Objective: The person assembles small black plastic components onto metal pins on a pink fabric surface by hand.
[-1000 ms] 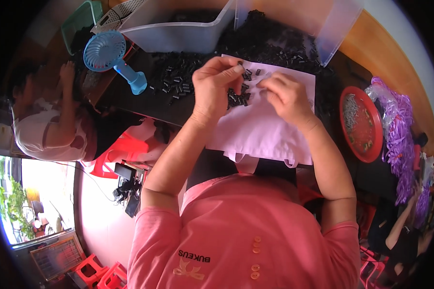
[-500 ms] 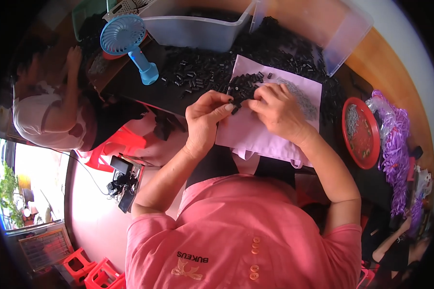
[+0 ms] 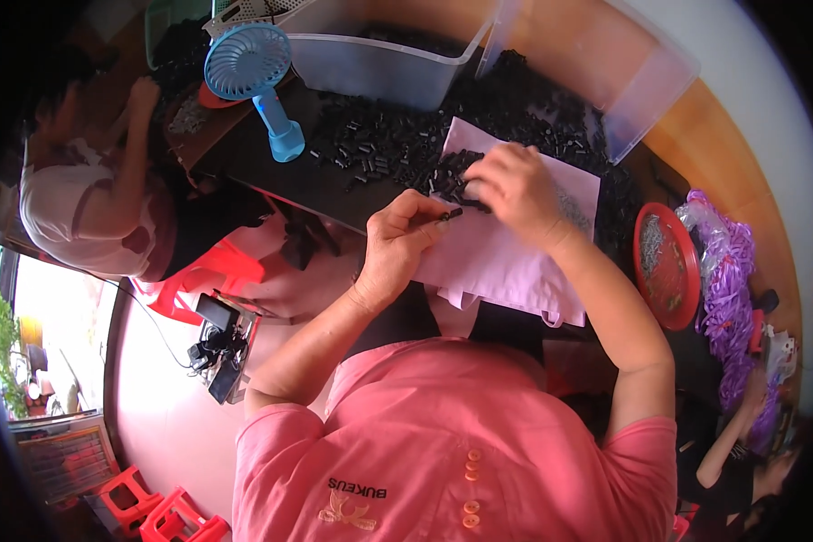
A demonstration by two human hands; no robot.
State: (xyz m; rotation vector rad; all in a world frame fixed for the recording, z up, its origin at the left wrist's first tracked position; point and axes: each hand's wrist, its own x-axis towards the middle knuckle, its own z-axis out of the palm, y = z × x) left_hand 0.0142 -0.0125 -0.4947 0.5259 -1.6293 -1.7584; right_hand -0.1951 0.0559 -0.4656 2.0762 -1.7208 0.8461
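Between the thumb and forefinger of my left hand (image 3: pixel 405 242) is a small black cylindrical piece (image 3: pixel 452 214), pinched over the near left part of a pink cloth (image 3: pixel 506 257). My right hand (image 3: pixel 515 190) is over the cloth, a little to the right and farther off, its fingers curled and smeared by motion. Whether it holds anything does not show. Beside its fingertips lies a heap of the same black pieces (image 3: pixel 456 167). A pile of small grey metal parts (image 3: pixel 571 210) on the cloth is partly hidden behind the right hand.
Many black pieces (image 3: pixel 370 144) cover the dark table around a clear plastic bin (image 3: pixel 370 72). A blue handheld fan (image 3: pixel 275 122) stands left. To the right are a red dish (image 3: pixel 682 285) with grey parts and purple ribbons (image 3: pixel 732 298). Other people sit at far left and lower right.
My right hand has shifted slightly away from the left hand, toward the black heap. The left hand has moved slightly right and nearer to me, with a black piece in its pinch.
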